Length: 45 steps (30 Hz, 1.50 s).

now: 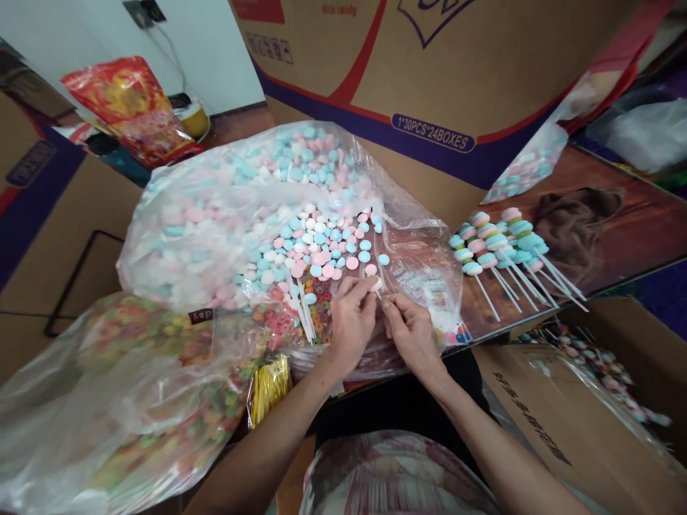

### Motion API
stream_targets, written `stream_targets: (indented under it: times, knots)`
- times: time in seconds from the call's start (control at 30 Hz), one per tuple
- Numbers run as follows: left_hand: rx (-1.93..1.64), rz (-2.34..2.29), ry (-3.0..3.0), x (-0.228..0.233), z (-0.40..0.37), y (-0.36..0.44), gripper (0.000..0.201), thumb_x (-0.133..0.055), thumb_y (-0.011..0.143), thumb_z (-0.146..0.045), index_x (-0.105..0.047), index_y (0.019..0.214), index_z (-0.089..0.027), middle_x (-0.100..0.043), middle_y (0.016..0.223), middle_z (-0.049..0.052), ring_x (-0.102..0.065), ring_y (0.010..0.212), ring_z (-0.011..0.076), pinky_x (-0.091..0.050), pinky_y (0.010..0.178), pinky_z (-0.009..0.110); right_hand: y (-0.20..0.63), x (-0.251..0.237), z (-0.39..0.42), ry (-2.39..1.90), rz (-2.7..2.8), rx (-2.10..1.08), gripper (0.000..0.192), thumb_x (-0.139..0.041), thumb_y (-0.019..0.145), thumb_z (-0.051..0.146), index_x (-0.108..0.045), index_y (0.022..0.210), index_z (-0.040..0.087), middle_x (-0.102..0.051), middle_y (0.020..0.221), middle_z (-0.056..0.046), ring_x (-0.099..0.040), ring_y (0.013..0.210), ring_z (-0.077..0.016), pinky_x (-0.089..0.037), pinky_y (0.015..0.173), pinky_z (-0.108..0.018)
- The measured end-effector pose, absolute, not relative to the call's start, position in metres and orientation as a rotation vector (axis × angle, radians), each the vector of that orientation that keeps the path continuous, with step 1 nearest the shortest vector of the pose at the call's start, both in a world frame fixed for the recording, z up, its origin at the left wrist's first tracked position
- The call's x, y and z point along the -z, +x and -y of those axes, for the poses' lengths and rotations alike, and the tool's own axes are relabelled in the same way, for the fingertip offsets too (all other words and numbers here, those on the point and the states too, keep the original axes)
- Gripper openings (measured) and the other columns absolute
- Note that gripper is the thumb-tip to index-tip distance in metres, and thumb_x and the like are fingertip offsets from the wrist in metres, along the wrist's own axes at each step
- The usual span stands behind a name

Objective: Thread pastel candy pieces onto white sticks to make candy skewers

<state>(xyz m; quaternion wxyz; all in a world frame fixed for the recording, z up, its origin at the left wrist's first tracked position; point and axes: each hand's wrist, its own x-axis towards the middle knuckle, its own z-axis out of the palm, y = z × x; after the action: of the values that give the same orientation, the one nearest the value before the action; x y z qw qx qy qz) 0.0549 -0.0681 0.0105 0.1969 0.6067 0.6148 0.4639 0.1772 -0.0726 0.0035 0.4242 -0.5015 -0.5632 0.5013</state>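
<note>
My left hand (351, 318) pinches a small pale candy disc (377, 284) at its fingertips. My right hand (411, 332) meets it from the right, fingers pinched on a thin white stick (378, 295) at the disc. Both hands rest on an open plastic bag (215, 222) full of pink, blue and white candy discs (316, 247). Loose white sticks (300, 304) lie on colourful ring candies (316, 311) just left of my left hand.
Several finished candy skewers (502, 247) lie on the brown board (633, 214) to the right. A large cardboard carton (429, 79) stands behind. A bag of ring candies (134, 400) sits at lower left, gold twist ties (271, 386) beside it, an open carton (563, 422) at lower right.
</note>
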Motion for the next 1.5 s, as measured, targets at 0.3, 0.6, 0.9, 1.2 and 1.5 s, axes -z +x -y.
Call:
stream_targets:
  times: [0.3, 0.6, 0.9, 1.2, 1.5]
  knots:
    - [-1.105, -1.604, 1.761, -0.026, 0.083, 0.022, 0.029, -0.052, 0.094, -0.020, -0.073, 0.114, -0.021, -0.074, 0.104, 0.006, -0.068, 0.093, 0.0195, -0.055, 0.084, 0.032, 0.186, 0.002, 0.065, -1.236, 1.505, -1.287, 0.032, -0.051, 0.097, 0.039, -0.051, 0.070, 0.022, -0.045, 0.054, 0.004, -0.042, 0.053, -0.0131, -0.034, 0.054, -0.027]
    - [-0.388, -2.129, 2.203, -0.026, 0.071, -0.039, 0.028, -0.054, 0.089, -0.013, -0.075, 0.102, -0.025, -0.070, 0.095, 0.008, -0.064, 0.090, 0.0256, -0.049, 0.075, 0.036, 0.181, -0.002, 0.072, -1.223, 1.752, -1.175, 0.030, -0.049, 0.097, 0.032, -0.051, 0.068, 0.022, -0.044, 0.057, 0.003, -0.041, 0.058, -0.0142, -0.032, 0.055, -0.026]
    - [-0.399, -2.067, 2.288, -0.029, 0.074, -0.032, 0.017, -0.056, 0.091, -0.019, -0.072, 0.096, -0.021, -0.067, 0.093, 0.009, -0.062, 0.093, 0.0270, -0.049, 0.083, 0.039, 0.182, 0.001, 0.072, -1.202, 1.720, -1.239, 0.032, -0.048, 0.099, 0.034, -0.048, 0.068, 0.022, -0.045, 0.057, 0.003, -0.042, 0.058, -0.0144, -0.032, 0.056, -0.026]
    - [-0.168, -2.056, 2.260, -0.037, 0.060, -0.018, 0.017, -0.057, 0.082, -0.014, -0.072, 0.079, -0.019, -0.069, 0.079, 0.011, -0.064, 0.080, 0.0279, -0.046, 0.073, 0.038, 0.182, 0.001, 0.072, -1.225, 1.714, -1.224, 0.031, -0.049, 0.098, 0.033, -0.051, 0.069, 0.022, -0.048, 0.057, 0.003, -0.043, 0.057, -0.0137, -0.033, 0.054, -0.026]
    - [-1.104, -1.257, 0.826, -0.045, 0.061, -0.028, 0.030, -0.082, 0.068, -0.039, -0.074, 0.084, -0.015, -0.067, 0.077, 0.002, -0.057, 0.067, 0.0110, -0.046, 0.065, 0.024, 0.178, 0.001, 0.076, -1.114, 1.588, -1.195, 0.024, -0.054, 0.094, 0.029, -0.072, 0.105, 0.017, -0.056, 0.065, 0.001, -0.052, 0.061, -0.0144, -0.043, 0.061, -0.026]
